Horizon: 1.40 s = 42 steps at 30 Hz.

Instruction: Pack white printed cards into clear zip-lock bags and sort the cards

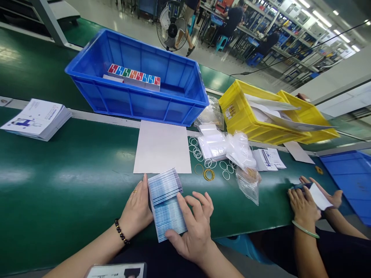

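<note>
A thick stack of blue-and-white printed cards (169, 216) stands on the table's near edge, its edges fanned into thin overlapping strips. My left hand (139, 204) supports its left side with the fingers held together. On the right side, my right hand (194, 224) grips the stack with thumb and index finger, while its other fingers are bent and spread off it. Just beyond lies a blank white sheet (162, 148). White rings (196, 150) and yellow rubber bands (208, 175) lie to the right of that sheet.
A blue bin (139, 104) holds rows of small colourful boxes. Booklets (37, 117) are piled at left. Clear plastic bags (214, 144) lie before yellow bins (243, 119) containing papers. At right, a co-worker's hands (304, 208) hold a dark-and-white item beside a blue tray (348, 173).
</note>
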Each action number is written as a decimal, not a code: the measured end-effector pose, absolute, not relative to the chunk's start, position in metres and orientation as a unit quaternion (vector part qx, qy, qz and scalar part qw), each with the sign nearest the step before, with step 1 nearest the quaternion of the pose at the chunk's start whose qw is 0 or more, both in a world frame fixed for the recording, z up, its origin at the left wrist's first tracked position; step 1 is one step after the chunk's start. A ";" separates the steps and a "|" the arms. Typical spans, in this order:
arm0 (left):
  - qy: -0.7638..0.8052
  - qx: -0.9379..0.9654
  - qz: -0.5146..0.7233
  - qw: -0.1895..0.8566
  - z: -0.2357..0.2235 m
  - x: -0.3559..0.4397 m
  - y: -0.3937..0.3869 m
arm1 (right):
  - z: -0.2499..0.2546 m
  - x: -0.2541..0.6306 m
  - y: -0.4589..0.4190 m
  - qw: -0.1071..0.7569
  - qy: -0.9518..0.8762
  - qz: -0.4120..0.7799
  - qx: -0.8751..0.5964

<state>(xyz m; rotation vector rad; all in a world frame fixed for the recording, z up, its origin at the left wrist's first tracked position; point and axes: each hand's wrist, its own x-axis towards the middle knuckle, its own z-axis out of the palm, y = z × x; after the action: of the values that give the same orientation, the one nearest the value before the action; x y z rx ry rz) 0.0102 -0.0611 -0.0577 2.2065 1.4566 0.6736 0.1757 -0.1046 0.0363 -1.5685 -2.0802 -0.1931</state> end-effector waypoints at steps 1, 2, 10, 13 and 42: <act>0.520 0.796 0.238 0.199 -0.058 0.010 -0.061 | 0.036 0.176 -0.104 0.258 -0.770 -0.073 -0.579; 0.518 0.800 0.236 0.188 -0.058 0.010 -0.061 | 0.036 0.175 -0.104 0.257 -0.771 -0.074 -0.578; 0.522 0.798 0.245 0.175 -0.057 0.011 -0.060 | 0.036 0.174 -0.105 0.284 -0.756 -0.069 -0.586; 0.525 0.794 0.252 0.175 -0.058 0.011 -0.060 | 0.037 0.174 -0.105 0.283 -0.756 -0.070 -0.586; 0.528 0.794 0.244 0.175 -0.057 0.011 -0.062 | 0.040 0.174 -0.102 0.247 -0.763 -0.067 -0.593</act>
<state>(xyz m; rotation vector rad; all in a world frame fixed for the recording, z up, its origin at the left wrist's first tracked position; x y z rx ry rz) 0.0109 -0.0619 -0.0572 2.2508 1.4966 0.6900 0.1740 -0.1018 0.0402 -1.6174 -2.0813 -0.1818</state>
